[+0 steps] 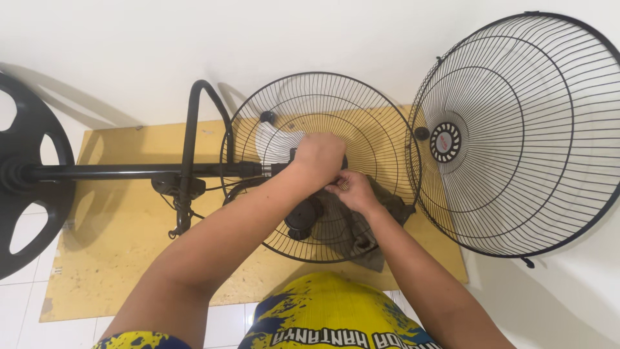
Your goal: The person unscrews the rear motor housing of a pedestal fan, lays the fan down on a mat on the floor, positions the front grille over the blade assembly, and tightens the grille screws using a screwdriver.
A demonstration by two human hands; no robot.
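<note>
A black standing fan lies on its side on a yellow board point(123, 258). Its rear wire guard point(361, 110) faces up, round and black. My left hand point(320, 158) is closed over the hub at the centre of this guard. My right hand point(352, 190) pinches something small right beside the left hand; what it holds is too small to tell. A black round motor part point(302, 216) shows through the wires below the hands. A dark grey-green cloth point(381, 223) lies under the guard's right side.
The front wire guard point(536, 129) with a round centre badge leans against the white wall at right. The fan's black pole point(129, 171) runs left to a round base point(26, 174). A curved black tube point(190, 129) and cable cross the pole. White floor tiles show at lower left.
</note>
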